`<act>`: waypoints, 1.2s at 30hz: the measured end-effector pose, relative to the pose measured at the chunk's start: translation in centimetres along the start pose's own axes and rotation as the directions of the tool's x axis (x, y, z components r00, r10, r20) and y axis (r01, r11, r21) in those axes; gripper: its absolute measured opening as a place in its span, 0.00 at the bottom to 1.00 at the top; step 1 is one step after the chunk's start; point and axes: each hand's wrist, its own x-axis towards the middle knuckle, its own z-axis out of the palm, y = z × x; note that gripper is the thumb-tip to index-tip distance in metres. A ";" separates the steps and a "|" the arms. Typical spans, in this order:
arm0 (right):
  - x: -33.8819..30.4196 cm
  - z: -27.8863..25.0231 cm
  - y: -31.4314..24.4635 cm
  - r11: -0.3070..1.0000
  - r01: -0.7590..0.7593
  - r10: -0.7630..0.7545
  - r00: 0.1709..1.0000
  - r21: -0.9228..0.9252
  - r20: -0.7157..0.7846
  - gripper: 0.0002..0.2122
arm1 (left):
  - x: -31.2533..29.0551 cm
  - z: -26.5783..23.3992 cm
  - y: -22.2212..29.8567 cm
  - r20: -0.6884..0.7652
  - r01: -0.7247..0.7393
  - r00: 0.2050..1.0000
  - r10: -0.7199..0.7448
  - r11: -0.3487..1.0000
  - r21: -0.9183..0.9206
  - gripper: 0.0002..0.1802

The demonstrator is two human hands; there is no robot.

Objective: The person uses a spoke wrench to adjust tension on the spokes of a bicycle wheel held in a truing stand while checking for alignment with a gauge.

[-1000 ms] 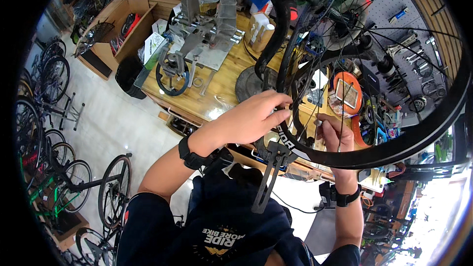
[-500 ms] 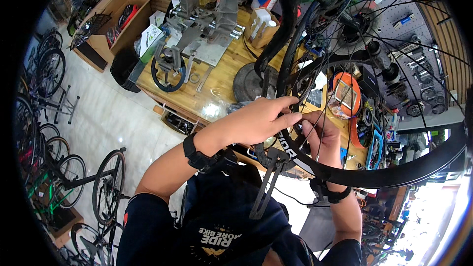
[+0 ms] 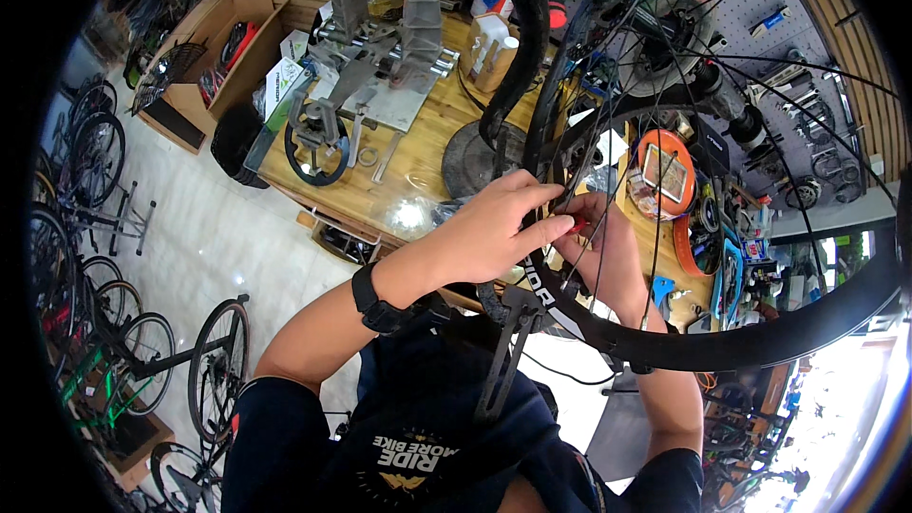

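A bicycle wheel with a black rim (image 3: 703, 347), thin dark spokes (image 3: 774, 138) and a disc rotor (image 3: 670, 38) at its hub sits in a dark metal truing stand (image 3: 522, 47). Its slotted arm (image 3: 506, 361) reaches down beside the rim. My left hand (image 3: 518, 220) comes over the rim from the left, thumb and fingers closed on a small red piece (image 3: 578, 224) that looks like a spoke wrench. From the other side, behind the spokes, my right hand (image 3: 608, 252) has curled fingers at the same red piece. My fingers partly hide it.
On the wooden bench (image 3: 399, 171) stand a round dark base (image 3: 475, 157), a metal fixture (image 3: 366, 66) and an orange round tray (image 3: 662, 176). Tools hang on the pegboard (image 3: 760, 24). Bicycles (image 3: 218, 361) line the left floor, near an open cardboard box (image 3: 204, 66).
The red piece now shows between my fingers. My right hand has moved slightly left and up toward my left hand. The view has shifted a little; the wheel appears slightly turned.
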 end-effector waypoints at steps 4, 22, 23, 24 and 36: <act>0.6 -0.2 1.0 1.000 0.008 -0.008 1.000 -0.007 -0.014 0.15 | 0.4 -0.4 0.3 0.107 0.008 0.994 -0.001 0.998 -0.066 0.29; -1.3 -0.7 -3.6 0.939 -0.203 0.182 0.978 0.279 0.098 0.16 | -0.1 -0.1 -2.1 0.047 -0.176 0.976 0.212 0.900 -0.398 0.24; -1.6 -0.7 -4.0 0.935 -0.218 0.202 0.976 0.279 0.086 0.16 | -0.2 -0.1 -1.7 0.017 -0.197 0.976 0.218 0.910 -0.366 0.24; -1.9 -0.5 -4.5 0.932 -0.234 0.222 0.972 0.278 0.075 0.17 | -0.2 0.0 -1.5 -0.013 -0.216 0.974 0.224 0.918 -0.333 0.25; -0.9 -0.3 -4.9 0.988 -0.125 0.135 0.984 -0.089 0.118 0.14 | -0.2 -0.6 2.6 0.167 0.162 0.980 -0.112 0.931 -0.328 0.48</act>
